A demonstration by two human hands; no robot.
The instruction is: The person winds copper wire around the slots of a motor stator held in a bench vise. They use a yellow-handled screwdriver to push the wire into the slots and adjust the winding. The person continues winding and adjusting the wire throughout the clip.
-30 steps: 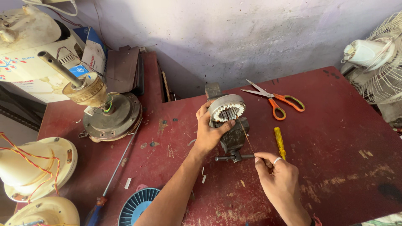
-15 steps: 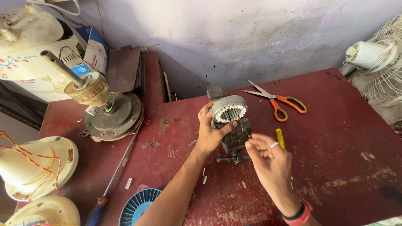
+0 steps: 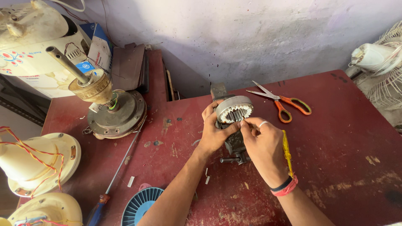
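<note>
Left hand [image 3: 215,132] grasps the slotted stator core [image 3: 234,109]; right hand [image 3: 264,142] pinches at its rim; steady support advised.

Orange-handled scissors [image 3: 281,103] lie near a long screwdriver [image 3: 114,175], a blue ribbed disc [image 3: 140,205] and a fan motor [image 3: 113,113].

1. One slotted metal stator ring [image 3: 234,109], gripped by two hands.
2. One pair of orange-handled scissors [image 3: 281,101].
3. One long screwdriver [image 3: 112,183].
4. Two cream fan housings [image 3: 39,163] at the left edge.
5. One blue ribbed disc [image 3: 140,205].
</note>
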